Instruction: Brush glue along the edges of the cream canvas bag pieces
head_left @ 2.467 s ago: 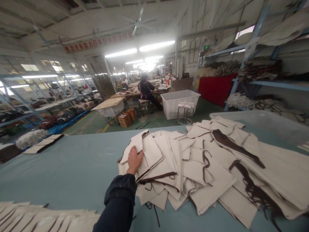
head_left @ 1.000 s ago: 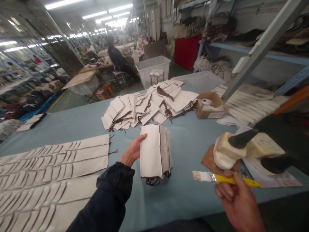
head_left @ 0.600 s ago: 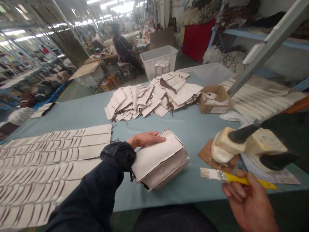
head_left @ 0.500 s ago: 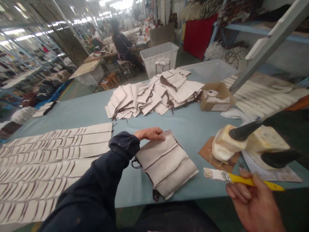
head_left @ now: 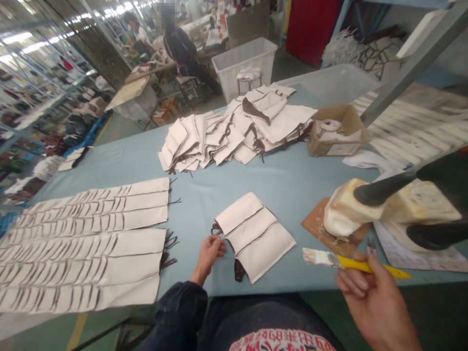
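A yellow-handled paintbrush [head_left: 354, 263] with pale bristles is gripped in my right hand [head_left: 376, 292], bristles pointing left. My left hand [head_left: 210, 256] is just beside the left edge of a cream fabric panel [head_left: 256, 234]; its fingers are loosely bent, with nothing visible in them. Dark seams cross this panel, and dark brown ties stick out along its left side. To the right of the brush tip, a yellowish plastic container [head_left: 347, 207] with a black neck rests on a brown sheet [head_left: 314, 226].
Overlapping rows of cream panels [head_left: 139, 265] cover the table's left side. A loose heap of similar panels [head_left: 234, 131] lies at the back, beside a cardboard box [head_left: 338, 129] holding tape. A grey post [head_left: 413, 63] rises on the right. Another person [head_left: 179, 46] sits beyond the table.
My left hand has left the panel's upper edge and come down and toward me to its left side. The panel now lies flat. The brush stays in my right hand.
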The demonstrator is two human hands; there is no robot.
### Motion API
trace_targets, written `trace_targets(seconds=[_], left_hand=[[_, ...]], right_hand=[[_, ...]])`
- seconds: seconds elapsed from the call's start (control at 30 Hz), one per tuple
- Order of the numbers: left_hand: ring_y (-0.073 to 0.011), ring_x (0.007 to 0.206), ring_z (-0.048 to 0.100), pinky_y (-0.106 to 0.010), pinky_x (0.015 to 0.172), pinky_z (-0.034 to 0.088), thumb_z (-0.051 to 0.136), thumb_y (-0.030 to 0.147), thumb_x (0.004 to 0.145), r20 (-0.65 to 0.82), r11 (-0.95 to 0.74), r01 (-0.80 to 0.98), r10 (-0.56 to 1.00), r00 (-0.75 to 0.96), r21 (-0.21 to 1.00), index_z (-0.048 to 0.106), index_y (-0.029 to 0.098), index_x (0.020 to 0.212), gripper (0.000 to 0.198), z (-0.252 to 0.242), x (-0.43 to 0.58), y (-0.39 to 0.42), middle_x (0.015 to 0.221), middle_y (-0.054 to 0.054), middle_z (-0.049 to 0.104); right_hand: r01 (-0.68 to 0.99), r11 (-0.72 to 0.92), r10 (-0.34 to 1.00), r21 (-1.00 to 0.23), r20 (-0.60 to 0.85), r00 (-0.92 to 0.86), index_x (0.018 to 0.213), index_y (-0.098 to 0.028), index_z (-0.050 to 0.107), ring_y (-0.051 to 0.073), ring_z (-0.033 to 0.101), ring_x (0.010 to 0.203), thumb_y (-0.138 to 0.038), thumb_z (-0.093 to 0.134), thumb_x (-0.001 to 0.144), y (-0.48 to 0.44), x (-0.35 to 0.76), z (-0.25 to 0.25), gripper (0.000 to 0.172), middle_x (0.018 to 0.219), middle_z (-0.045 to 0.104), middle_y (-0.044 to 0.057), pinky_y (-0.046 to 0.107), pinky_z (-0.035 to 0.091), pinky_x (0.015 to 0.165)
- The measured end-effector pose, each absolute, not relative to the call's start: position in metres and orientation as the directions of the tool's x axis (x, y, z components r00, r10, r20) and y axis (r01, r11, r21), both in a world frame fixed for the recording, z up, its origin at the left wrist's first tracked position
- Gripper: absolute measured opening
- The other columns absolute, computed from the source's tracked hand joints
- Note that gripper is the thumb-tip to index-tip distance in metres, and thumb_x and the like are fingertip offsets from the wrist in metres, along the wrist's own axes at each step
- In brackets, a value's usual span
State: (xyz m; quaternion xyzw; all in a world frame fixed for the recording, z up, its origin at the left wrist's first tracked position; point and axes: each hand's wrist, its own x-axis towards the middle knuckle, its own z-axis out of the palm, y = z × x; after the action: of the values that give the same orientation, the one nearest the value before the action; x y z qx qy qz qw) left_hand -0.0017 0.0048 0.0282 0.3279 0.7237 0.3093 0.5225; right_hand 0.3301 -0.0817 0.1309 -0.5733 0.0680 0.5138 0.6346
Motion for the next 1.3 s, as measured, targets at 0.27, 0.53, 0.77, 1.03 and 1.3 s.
trace_targets(seconds=[0.27,0.53,0.77,1.03,1.3], left_hand=[[-0.0178,0.072,0.07,-0.027,0.062,0.055,0.087,0.055,0.068,-0.667,0.667,-0.11,0.689,-0.285,0.737,0.066,0.017,0.088,0.048,-0.013,0.028,-0.066,0.084,-0.008,0.074],[-0.0135,0.064,0.065,-0.021,0.054,0.044,0.085,0.06,0.068,-0.713,0.675,-0.233,0.647,-0.269,0.7,0.066,0.016,0.087,0.051,-0.014,0.045,-0.068,0.074,-0.002,0.068],[-0.0183,0.074,0.069,-0.026,0.063,0.051,0.079,0.07,0.07,-0.773,0.746,-0.215,0.628,-0.091,0.631,0.066,0.017,0.087,0.057,-0.008,0.065,-0.088,0.083,-0.007,0.072],[-0.0153,0.061,0.049,-0.028,0.059,0.035,0.084,0.061,0.069,-0.658,0.664,0.026,0.744,-0.115,0.747,0.061,0.02,0.064,0.047,-0.008,0.101,-0.1,0.061,0.001,0.058],[-0.0156,0.063,0.047,-0.027,0.061,0.036,0.076,0.042,0.085,-0.501,0.511,0.157,0.86,-0.101,0.845,0.059,0.022,0.067,0.032,0.064,0.096,-0.064,0.061,0.004,0.051]], right_hand=[[-0.7,-0.263,0.652,-0.663,-0.657,0.378,0.075,-0.022,0.057,0.004,0.025,0.037,-0.051,0.092,0.059,-0.051,0.327,0.123,0.049,0.042,0.032,-0.014,0.018,0.031,0.04],[-0.664,-0.285,0.699,-0.692,-0.624,0.35,0.079,-0.022,0.056,0.005,0.024,0.037,-0.053,0.087,0.068,-0.049,0.334,0.114,0.045,0.044,0.032,-0.014,0.02,0.03,0.041],[-0.651,-0.282,0.719,-0.705,-0.605,0.343,0.083,-0.023,0.055,0.006,0.024,0.038,-0.057,0.083,0.073,-0.055,0.341,0.107,0.046,0.046,0.03,-0.015,0.021,0.03,0.042],[-0.666,-0.307,0.71,-0.68,-0.63,0.316,0.081,-0.023,0.055,0.006,0.023,0.039,-0.059,0.086,0.07,-0.056,0.336,0.107,0.049,0.044,0.031,-0.015,0.02,0.03,0.042],[-0.517,-0.212,0.786,-0.829,-0.459,0.415,0.078,-0.022,0.059,0.008,0.031,0.039,-0.061,0.075,0.082,-0.057,0.323,0.114,0.042,0.043,0.035,-0.012,0.022,0.036,0.044]])
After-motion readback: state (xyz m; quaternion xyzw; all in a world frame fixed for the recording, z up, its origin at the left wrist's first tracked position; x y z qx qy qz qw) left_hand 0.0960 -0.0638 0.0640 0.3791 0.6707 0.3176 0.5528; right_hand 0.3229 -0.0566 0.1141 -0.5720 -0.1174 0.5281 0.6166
